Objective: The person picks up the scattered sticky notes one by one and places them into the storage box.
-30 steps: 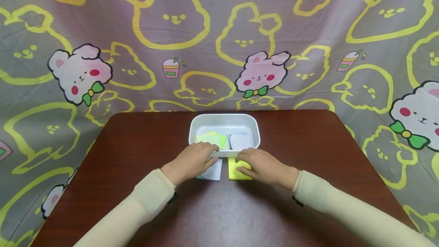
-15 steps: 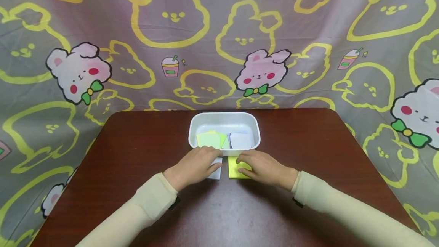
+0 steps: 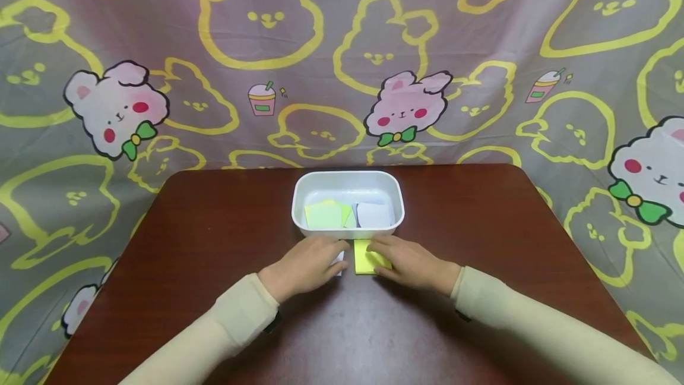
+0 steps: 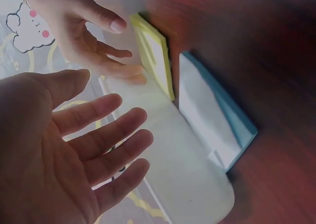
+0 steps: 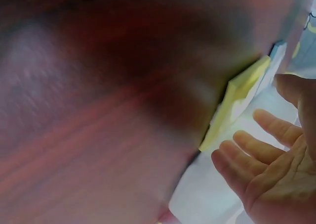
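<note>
My left hand (image 3: 303,265) hovers over a pad of sticky notes (image 4: 202,110), pale on top with blue edges, and hides most of it in the head view. In the left wrist view its fingers spread loosely, holding nothing. Over a yellow sticky note pad (image 3: 364,259) is my right hand (image 3: 412,263), fingers slightly bent and apart from the pad in the right wrist view. Both pads lie side by side on the table, just in front of a white tray (image 3: 350,234).
Inside the tray lie green and yellow notes (image 3: 323,217) on the left and lavender ones (image 3: 374,215) on the right. The dark brown table (image 3: 230,212) backs onto a cartoon-printed curtain (image 3: 320,46).
My left hand has shifted a little right and nearer to me, covering more of the blue-edged pad. My right hand stays almost still above the yellow pad. The head view has tilted slightly.
</note>
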Demonstrator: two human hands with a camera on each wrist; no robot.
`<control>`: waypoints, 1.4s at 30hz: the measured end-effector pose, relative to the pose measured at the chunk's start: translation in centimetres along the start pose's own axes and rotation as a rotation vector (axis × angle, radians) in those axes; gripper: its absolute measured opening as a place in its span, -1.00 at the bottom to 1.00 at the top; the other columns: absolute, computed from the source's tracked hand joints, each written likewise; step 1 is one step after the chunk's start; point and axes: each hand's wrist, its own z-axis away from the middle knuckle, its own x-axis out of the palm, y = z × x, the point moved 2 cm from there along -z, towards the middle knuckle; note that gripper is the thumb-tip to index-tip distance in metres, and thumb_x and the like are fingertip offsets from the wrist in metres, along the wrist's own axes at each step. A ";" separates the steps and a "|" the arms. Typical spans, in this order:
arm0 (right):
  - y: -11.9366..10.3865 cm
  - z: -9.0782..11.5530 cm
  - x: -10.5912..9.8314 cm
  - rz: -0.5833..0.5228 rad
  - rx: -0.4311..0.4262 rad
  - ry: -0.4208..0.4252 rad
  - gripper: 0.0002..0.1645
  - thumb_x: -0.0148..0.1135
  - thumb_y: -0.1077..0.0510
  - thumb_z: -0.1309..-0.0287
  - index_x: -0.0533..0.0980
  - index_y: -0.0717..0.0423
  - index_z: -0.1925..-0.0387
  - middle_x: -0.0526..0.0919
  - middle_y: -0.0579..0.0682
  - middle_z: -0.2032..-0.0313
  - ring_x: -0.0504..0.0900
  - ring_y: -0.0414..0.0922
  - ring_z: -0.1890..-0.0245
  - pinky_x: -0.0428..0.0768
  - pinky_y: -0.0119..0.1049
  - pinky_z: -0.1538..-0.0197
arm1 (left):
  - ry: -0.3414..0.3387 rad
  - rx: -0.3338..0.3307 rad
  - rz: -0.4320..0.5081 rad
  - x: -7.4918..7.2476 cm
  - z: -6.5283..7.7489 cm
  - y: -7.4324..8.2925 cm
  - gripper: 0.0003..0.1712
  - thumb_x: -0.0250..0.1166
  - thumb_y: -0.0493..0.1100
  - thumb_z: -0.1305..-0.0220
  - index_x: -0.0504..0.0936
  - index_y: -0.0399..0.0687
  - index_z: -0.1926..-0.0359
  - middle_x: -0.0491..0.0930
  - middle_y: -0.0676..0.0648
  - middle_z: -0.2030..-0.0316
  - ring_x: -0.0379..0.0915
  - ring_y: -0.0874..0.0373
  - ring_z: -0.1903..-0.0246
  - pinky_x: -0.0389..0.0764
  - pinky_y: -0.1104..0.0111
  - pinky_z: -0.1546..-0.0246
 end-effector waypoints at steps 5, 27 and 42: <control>0.2 0.2 0.6 0.010 -0.024 -0.004 -0.47 0.41 0.04 -0.20 0.50 0.17 -0.13 0.56 0.11 -0.16 0.57 -0.03 -0.16 0.63 -0.11 -0.12 | -0.015 0.010 -0.019 0.7 0.1 -0.1 -0.70 0.33 -0.12 -0.35 0.64 -0.19 -0.02 0.74 -0.10 0.12 0.66 0.05 0.15 0.63 0.19 0.06; 0.4 0.6 1.2 0.032 0.034 -0.014 -0.36 0.47 -0.11 -0.12 0.48 0.11 -0.12 0.52 0.09 -0.05 0.53 0.03 -0.02 0.57 -0.07 0.04 | -0.055 -0.015 0.007 2.1 -0.6 -0.2 -0.72 0.30 -0.10 -0.39 0.65 -0.14 -0.02 0.73 -0.07 0.13 0.66 0.09 0.14 0.64 0.21 0.04; 0.1 0.6 1.2 0.085 0.069 -0.029 -0.51 0.42 0.07 -0.17 0.51 0.10 -0.10 0.58 0.04 0.03 0.56 0.04 0.01 0.59 -0.08 0.13 | -0.050 -0.018 -0.008 2.7 -0.6 -0.1 -0.76 0.32 -0.07 -0.36 0.66 -0.09 0.05 0.69 -0.03 0.29 0.62 0.09 0.27 0.60 0.22 0.16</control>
